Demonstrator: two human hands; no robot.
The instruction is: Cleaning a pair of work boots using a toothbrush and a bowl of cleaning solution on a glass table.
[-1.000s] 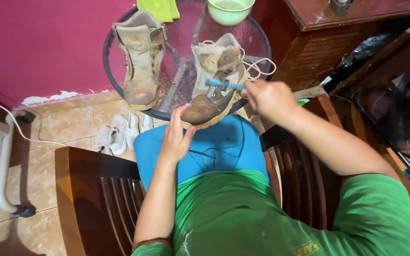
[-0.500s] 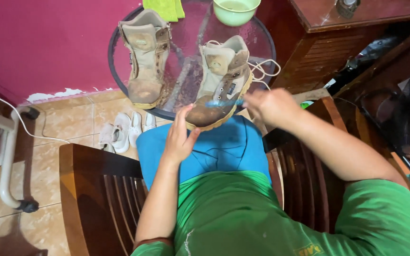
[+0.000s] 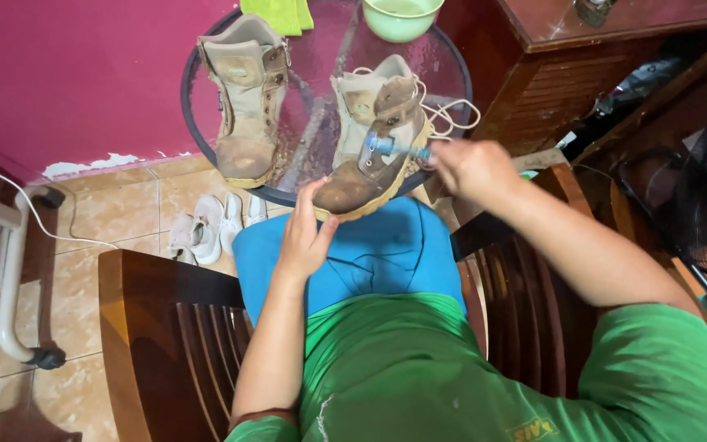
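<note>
A seated person in a green shirt works on a muddy tan boot (image 3: 374, 139) at the near edge of a round glass tabletop (image 3: 198, 65). The left hand (image 3: 304, 233) cups the boot's toe, fingers curled against the sole's front edge. The right hand (image 3: 472, 168) grips a blue toothbrush (image 3: 394, 147), its head pressed to the boot's side near the laces; the handle's end is hidden inside the closed fingers. A second boot (image 3: 247, 98) stands upright to the left on the same glass, well apart from both hands. A pale green bowl (image 3: 403, 15) and a yellow-green cloth (image 3: 276, 12) sit at the far edge, both cut off by the top of the frame. White shoes (image 3: 206, 233) lie on the tiled floor below, partly hidden by the tabletop and a wooden chair arm (image 3: 165, 327).
</note>
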